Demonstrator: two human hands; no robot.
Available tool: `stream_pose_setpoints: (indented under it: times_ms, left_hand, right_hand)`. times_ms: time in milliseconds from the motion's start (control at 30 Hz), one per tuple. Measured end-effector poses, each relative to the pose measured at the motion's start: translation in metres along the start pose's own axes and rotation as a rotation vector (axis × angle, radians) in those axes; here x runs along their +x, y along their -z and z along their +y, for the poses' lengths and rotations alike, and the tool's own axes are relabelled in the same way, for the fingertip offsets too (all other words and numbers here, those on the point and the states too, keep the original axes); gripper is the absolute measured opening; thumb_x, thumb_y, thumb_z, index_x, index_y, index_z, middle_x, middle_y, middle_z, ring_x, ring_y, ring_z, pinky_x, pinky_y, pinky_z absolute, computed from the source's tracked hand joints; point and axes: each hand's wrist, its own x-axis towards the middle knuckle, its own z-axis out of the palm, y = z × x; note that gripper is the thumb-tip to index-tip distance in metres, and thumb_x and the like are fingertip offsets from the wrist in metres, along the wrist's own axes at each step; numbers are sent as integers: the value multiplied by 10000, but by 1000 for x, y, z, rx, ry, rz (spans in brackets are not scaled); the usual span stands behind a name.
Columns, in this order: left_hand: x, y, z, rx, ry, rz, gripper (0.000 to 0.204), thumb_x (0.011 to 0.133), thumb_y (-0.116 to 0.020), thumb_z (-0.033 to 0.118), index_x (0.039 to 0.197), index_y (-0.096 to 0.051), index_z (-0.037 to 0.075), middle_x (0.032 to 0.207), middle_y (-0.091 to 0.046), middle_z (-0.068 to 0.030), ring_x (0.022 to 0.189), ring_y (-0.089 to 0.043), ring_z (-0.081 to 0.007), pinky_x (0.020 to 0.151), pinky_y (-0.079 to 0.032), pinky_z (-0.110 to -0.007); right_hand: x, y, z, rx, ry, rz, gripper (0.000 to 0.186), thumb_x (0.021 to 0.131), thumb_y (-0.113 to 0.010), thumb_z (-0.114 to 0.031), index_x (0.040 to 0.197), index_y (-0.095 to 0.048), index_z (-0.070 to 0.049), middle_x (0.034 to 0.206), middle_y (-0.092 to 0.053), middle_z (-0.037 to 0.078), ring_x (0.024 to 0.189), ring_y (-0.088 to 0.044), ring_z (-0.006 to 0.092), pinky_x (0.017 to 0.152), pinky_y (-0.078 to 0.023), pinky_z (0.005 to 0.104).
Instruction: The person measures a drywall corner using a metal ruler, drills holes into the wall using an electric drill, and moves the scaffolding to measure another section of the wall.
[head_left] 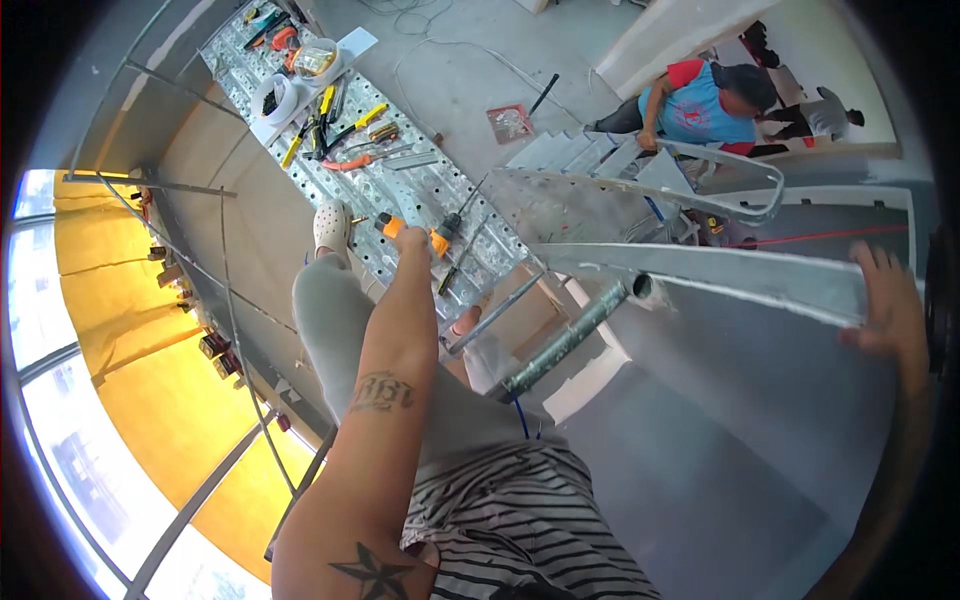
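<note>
So, near the middle of the frame, an orange and black drill [441, 240] is gripped by the left hand [411, 238], with the fingers wrapped around it and the bit aimed toward the upper right. It's held right over a perforated metal platform [500, 240] that runs from the upper left down to the centre. Whether the drill's weight is being taken by the platform can't really be told.

Over at the right edge, the right hand [885, 305] is placed at the end of a long grey beam [710, 275]. The fingers look spread and a bit blurred, so whether the beam is actually gripped or just touched can't be told.

Up the platform, toward the upper left, a fair pile of stuff has been laid out: yellow-handled tools, a pair of orange-handled snips [350, 163], and two white tubs with bits kept in them. A pale clog [332, 228] is planted at the platform's left edge, just left of the drill.

Below the beam, a round steel tube [575, 340] is seen slanting through the centre. In the upper right, a stepladder [600, 160] is being touched by a co-worker [705, 105] in a blue and red shirt. The left side is filled by yellow sheeting [140, 290] and bright windows.
</note>
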Motion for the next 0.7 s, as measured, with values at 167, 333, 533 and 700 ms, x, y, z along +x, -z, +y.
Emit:
stream_pose_setpoints:
  times_ms: [167,333,533,700]
  left_hand:
    - [49,-1,55,645,-264,59,443,763,-515,123,1187,-598,25,1031,-671,-228,1015,-645,-335,851,-496,-395]
    - [73,2,100,963,-226,-101,461,795,-486,173,1233,-592,75,1117,-650,-224,1063,-627,-338,941,-453,-424]
    - [50,20,123,1159,-113,15,477,814,-541,174,1291,-558,162,1343,-525,-169,1283,-457,-306,1081,-293,-514]
    - [25,30,59,1724,-1012,-553,646,801,-626,145,1397,-390,223,1327,-492,-105,1276,-429,-288,1077,-322,-479]
  right_hand:
    - [-7,-9,0,-63,-52,13,1012,396,-862,-128,1291,-399,-33,1189,-480,193,1164,-445,386,981,-354,460]
    - [-12,9,-18,-50,-140,-80,993,399,-821,-109,1294,-395,-38,1200,-453,213,1180,-411,398,1027,-308,469]
    - [2,9,-21,10,-155,-224,1020,409,-789,-114,1330,-361,-29,1257,-403,291,1246,-338,484,1084,-236,524]
    - [4,18,-25,-26,-106,-206,1044,401,-790,-107,1345,-351,-27,1222,-409,271,1205,-364,462,1061,-248,522]
